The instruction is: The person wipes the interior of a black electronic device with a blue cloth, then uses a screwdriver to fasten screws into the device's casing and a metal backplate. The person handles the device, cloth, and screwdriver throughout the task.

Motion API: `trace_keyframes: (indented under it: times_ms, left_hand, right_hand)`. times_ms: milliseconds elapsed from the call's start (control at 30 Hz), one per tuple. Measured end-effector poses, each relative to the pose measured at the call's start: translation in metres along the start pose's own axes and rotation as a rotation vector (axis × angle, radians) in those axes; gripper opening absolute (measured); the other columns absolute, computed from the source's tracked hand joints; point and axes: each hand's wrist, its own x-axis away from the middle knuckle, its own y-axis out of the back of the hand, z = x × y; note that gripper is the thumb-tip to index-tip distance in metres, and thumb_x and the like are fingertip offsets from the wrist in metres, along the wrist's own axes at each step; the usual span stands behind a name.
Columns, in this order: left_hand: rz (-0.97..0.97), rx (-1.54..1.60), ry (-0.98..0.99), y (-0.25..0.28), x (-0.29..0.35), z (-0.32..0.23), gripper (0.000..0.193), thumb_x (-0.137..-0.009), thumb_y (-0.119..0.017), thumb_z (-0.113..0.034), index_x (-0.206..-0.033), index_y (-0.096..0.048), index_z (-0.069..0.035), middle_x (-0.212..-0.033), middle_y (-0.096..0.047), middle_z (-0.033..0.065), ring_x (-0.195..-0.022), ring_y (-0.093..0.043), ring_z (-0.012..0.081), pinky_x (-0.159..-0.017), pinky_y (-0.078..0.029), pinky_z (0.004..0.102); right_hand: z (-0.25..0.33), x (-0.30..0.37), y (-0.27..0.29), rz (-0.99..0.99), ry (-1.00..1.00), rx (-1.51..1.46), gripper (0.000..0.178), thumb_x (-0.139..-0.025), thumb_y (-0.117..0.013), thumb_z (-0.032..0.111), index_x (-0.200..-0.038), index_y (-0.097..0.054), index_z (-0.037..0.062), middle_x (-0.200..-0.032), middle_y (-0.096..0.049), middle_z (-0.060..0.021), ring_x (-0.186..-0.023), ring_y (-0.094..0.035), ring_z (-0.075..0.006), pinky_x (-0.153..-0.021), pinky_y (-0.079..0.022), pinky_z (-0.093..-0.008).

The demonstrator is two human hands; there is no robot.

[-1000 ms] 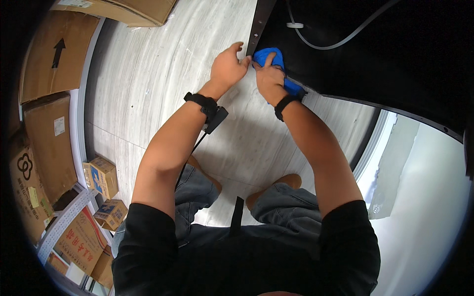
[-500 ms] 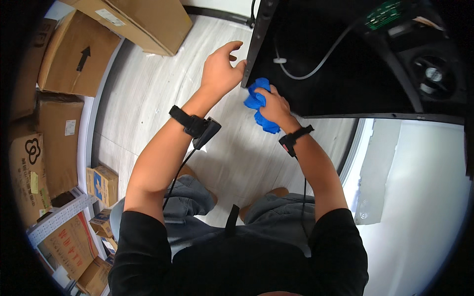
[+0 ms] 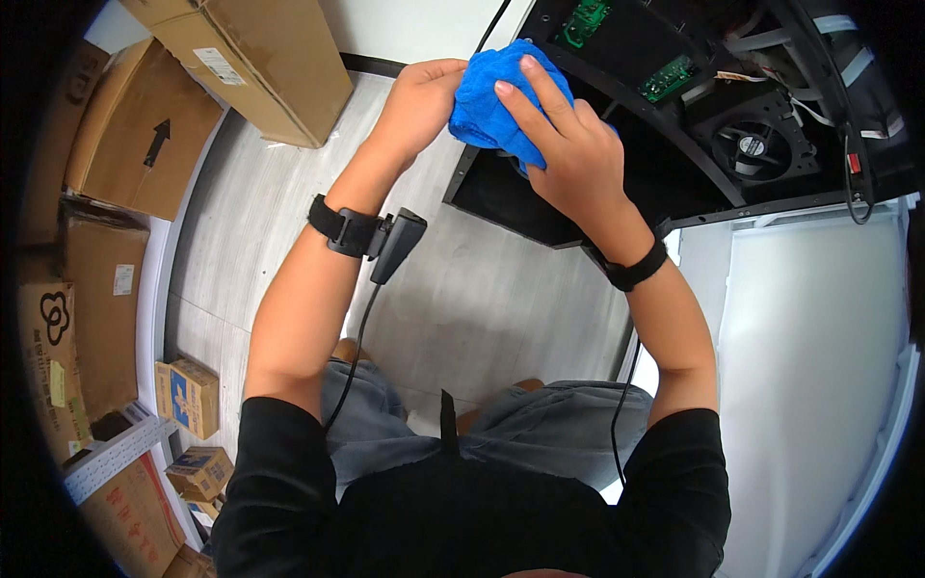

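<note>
A bunched blue cloth (image 3: 496, 101) is between my two hands, in front of the left edge of a black open-backed cabinet (image 3: 501, 197). My right hand (image 3: 583, 159) grips it from the right, two fingers laid over its top and the thumb out of sight. At its left side, my left hand (image 3: 412, 111) has its fingers closed at the cloth's edge, the tips partly hidden behind the fabric. Inside the cabinet are green circuit boards (image 3: 665, 79) and a black fan (image 3: 752, 144) with a pale hub.
Cardboard boxes (image 3: 145, 130) line shelving on the left, with small boxes (image 3: 188, 397) lower down. A tall carton (image 3: 255, 67) stands at the far left. Loose cables (image 3: 856, 178) hang at the cabinet's right. Black straps with corded devices (image 3: 397, 246) circle my wrists.
My right hand has raised the blue cloth from the cabinet's lower corner to my left hand. My left hand has left the cabinet's edge and taken the cloth. More of the cabinet's inside shows.
</note>
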Motion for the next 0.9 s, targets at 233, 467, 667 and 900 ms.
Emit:
trace_keyframes:
  times_ms: [233,467,667,900]
  left_hand:
    - [0.119,-0.026,0.007,0.010,-0.003,0.001,0.035,-0.095,-0.047,-0.025,-0.110,-0.065,0.001,-0.098,-0.067,0.0060,-0.087,-0.061,0.0121,-0.083,-0.046,0.0257]
    - [0.047,-0.149,-0.071,0.000,0.002,-0.015,0.027,-0.092,-0.054,-0.019,-0.109,-0.066,-0.001,-0.100,-0.068,0.0075,-0.090,-0.062,0.0130,-0.083,-0.047,0.0258]
    - [-0.202,-0.332,-0.441,-0.007,0.003,-0.030,0.018,-0.085,-0.060,-0.010,-0.099,-0.069,-0.004,-0.078,-0.067,0.0046,-0.070,-0.061,0.0102,-0.068,-0.049,0.0245]
    - [0.181,-0.326,-0.474,-0.040,0.024,-0.052,0.042,-0.086,-0.059,-0.005,-0.128,-0.056,-0.009,-0.069,-0.055,0.0004,-0.062,-0.053,0.0072,-0.062,-0.045,0.0218]
  right_hand:
    - [0.010,0.019,-0.015,0.098,-0.013,-0.025,0.069,-0.062,-0.074,0.001,-0.124,-0.059,0.0281,-0.134,-0.054,0.0001,-0.058,-0.049,-0.0153,-0.050,-0.046,-0.0225]
    - [0.005,0.003,0.000,-0.002,-0.019,0.011,0.061,-0.066,-0.069,0.001,-0.120,-0.061,0.0260,-0.132,-0.056,0.0008,-0.057,-0.048,-0.0164,-0.050,-0.045,-0.0231]
    - [0.016,0.024,0.023,0.009,-0.132,-0.027,0.061,-0.064,-0.065,-0.002,-0.119,-0.062,0.0239,-0.135,-0.053,0.0001,-0.057,-0.040,-0.0160,-0.048,-0.038,-0.0236]
    - [0.002,0.030,0.065,-0.144,-0.289,0.150,0.063,-0.064,-0.066,-0.005,-0.119,-0.062,0.0236,-0.135,-0.053,0.0007,-0.058,-0.036,-0.0153,-0.048,-0.033,-0.0228]
